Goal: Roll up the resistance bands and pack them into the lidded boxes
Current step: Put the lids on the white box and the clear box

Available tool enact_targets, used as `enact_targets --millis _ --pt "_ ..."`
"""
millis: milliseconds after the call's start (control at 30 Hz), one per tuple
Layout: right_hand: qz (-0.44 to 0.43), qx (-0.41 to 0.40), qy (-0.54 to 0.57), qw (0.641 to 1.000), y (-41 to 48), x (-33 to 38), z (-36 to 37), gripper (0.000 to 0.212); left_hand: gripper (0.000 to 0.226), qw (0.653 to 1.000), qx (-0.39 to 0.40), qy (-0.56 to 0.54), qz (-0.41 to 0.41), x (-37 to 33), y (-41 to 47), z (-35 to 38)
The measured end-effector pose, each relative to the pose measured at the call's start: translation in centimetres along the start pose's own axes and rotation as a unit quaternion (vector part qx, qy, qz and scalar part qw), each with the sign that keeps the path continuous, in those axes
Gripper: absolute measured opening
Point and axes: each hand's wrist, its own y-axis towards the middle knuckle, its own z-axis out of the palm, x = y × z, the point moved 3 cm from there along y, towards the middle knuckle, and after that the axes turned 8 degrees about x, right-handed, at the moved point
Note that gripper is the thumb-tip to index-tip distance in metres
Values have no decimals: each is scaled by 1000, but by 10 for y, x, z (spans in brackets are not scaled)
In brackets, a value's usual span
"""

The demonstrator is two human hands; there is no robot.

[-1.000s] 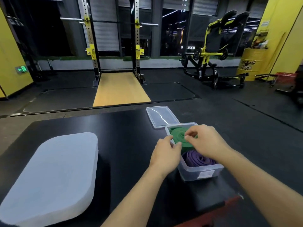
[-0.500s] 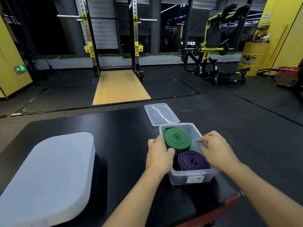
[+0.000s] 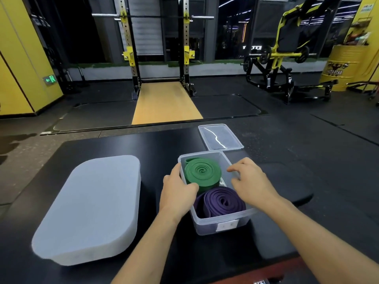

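Gripping the left wall of the clear rectangular plastic box, your left hand steadies it; right hand at right rim, grip unclear. Green rolled rubber band and purple rolled rubber band inside: probably light, springy; pinch across coils.

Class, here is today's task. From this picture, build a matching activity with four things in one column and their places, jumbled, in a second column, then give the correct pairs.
Things
1. green band roll
2. purple band roll
3. clear lid
4. large white box

Places
A. on the table, left of the clear box
B. far half of the clear box
C. on the table, beyond the clear box
D. near half of the clear box

Pairs: 1-B, 2-D, 3-C, 4-A
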Motion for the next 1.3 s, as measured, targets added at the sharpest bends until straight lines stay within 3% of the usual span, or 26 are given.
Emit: enact_targets --millis 100,167,300,367,467,533,600,700,767,933,1133,1300 --pt "-20 11 8 1000 3 13 9 40 62 1000 -16 3 -6 10 4 -14" --pt "-34 8 34 999 8 18 14 41 54 1000 -31 -4 -3 17 6 -21" --pt "-36 -40 154 987 29 18 15 13 49 996 -75 -51 13 26 10 -29" --pt "-14 -47 267 962 48 12 18 26 54 992 -91 -88 14 32 17 -29" --pt "32 -36 403 914 84 -2 34 28 55 981 -106 -163 20 37 21 -29" --pt "22 -36 293 955 115 -18 47 23 52 977 -111 -181 33 39 20 -29" --pt "-24 1 60 998 136 -29 57 30 50 975 -113 -188 42 41 22 -29" --pt "-71 62 -105 990 147 -33 62 47 48 974 -124 -184 47 41 28 -28" --pt "-71 66 -142 985 148 -33 60 47 48 974 -127 -183 50 42 30 -27" --pt "-70 -51 -205 975 131 -33 46 30 48 970 -133 -196 49 47 31 -25" --pt "-39 -32 -115 992 110 -38 42 39 49 968 -118 -213 53 48 31 -25" --pt "-22 -7 -148 989 102 -23 29 21 49 967 -115 -223 43 49 32 -25"
